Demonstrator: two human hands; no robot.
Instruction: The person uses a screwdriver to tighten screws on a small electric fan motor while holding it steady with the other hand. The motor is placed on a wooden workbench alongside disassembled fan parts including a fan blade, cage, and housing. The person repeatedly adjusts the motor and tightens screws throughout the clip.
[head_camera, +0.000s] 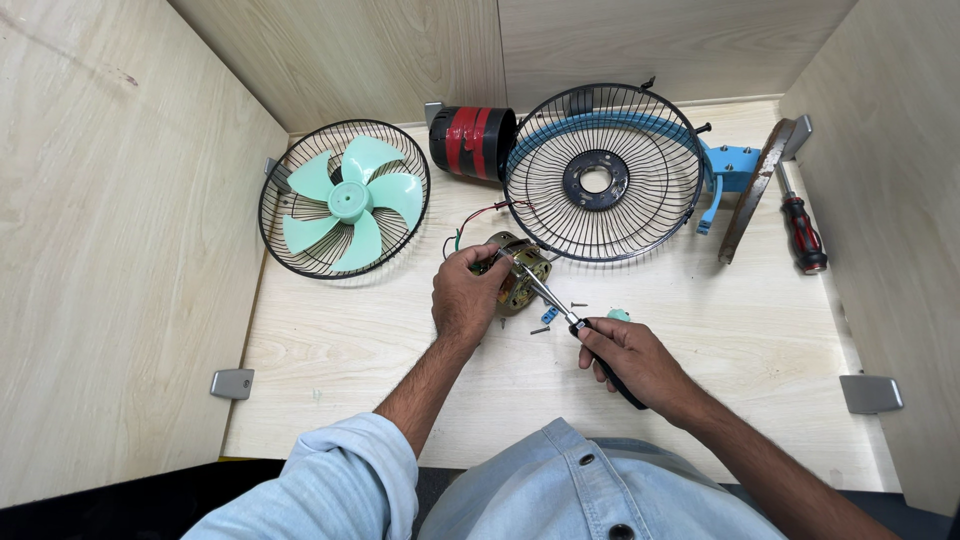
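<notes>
Left grille (300, 240) cradles green blade (352, 200); beside it, left hand (466, 295) clasps motor (520, 272) — right hand (630, 358) fisted round screwdriver (552, 300).

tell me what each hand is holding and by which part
The right hand holds a screwdriver by its black handle, tip at the fan motor. The left hand grips that motor by its left side.
</notes>
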